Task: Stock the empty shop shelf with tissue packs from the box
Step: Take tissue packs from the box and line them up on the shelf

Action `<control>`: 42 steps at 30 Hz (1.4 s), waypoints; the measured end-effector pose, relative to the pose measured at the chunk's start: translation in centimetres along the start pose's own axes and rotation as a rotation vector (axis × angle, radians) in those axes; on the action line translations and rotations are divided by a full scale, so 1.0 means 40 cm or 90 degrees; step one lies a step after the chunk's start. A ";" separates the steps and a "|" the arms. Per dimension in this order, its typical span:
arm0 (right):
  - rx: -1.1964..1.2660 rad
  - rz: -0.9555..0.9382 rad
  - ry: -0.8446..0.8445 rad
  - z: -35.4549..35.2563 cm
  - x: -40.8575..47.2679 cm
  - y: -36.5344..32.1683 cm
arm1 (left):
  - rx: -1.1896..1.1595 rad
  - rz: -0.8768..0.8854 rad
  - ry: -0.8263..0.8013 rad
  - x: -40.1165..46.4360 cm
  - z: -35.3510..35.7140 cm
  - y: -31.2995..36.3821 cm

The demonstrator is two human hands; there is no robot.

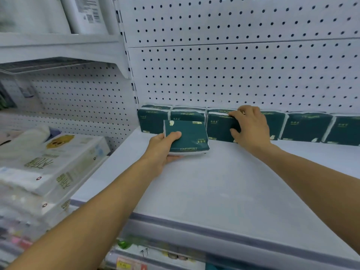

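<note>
A dark green tissue pack [187, 136] lies flat in a person's left hand [162, 148] just above the white shelf [214, 188], its long axis running left to right, the word "COMFORTABLE" on its near edge. The thumb lies across the pack's top face while the fingers curl beneath it, the forearm reaching in from the lower left. Just behind it, a row of matching packs [307, 127] stands on edge against the perforated back panel [233, 71], faces toward the camera, spanning from the shelf's left upright to the right edge of view. The right hand [250, 127] grips one pack in that row [220, 126], fingers hooked over its top edge and thumb pressed to its front face, the right arm stretching in from the lower right. The held pack overlaps the front of the row's second pack from the left. Most of the shelf deck in front of the row lies bare down to its grey front rail [224, 236]. On the neighbouring bay at left, white wrapped tissue bundles [56, 164] sit stacked, blurred.
</note>
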State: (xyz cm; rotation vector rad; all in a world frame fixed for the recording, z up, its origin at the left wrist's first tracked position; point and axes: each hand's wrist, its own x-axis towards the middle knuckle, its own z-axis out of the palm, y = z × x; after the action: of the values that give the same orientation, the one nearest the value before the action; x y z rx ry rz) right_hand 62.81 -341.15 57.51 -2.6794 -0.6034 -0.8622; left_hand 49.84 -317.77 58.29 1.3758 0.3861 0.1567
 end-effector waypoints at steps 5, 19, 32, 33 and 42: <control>0.190 0.042 0.073 -0.077 -0.014 -0.061 | 0.128 0.073 -0.092 -0.012 0.010 0.022; 0.480 0.115 -0.171 -0.312 -0.145 0.090 | 0.420 0.434 -0.179 -0.057 0.215 0.059; 0.458 0.345 0.026 -0.157 -0.178 0.285 | 1.058 0.633 0.020 0.155 0.287 -0.050; 0.452 0.343 0.025 -0.151 -0.169 0.280 | 1.061 0.632 0.031 0.160 0.291 -0.053; 0.384 0.339 0.054 -0.110 -0.121 0.249 | 1.096 0.647 0.110 0.176 0.313 -0.068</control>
State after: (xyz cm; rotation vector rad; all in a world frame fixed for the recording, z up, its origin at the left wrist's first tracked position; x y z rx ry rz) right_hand 61.68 -352.99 56.87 -2.0800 -0.0835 -0.5274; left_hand 60.54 -327.55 56.19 3.1910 -0.2258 0.9308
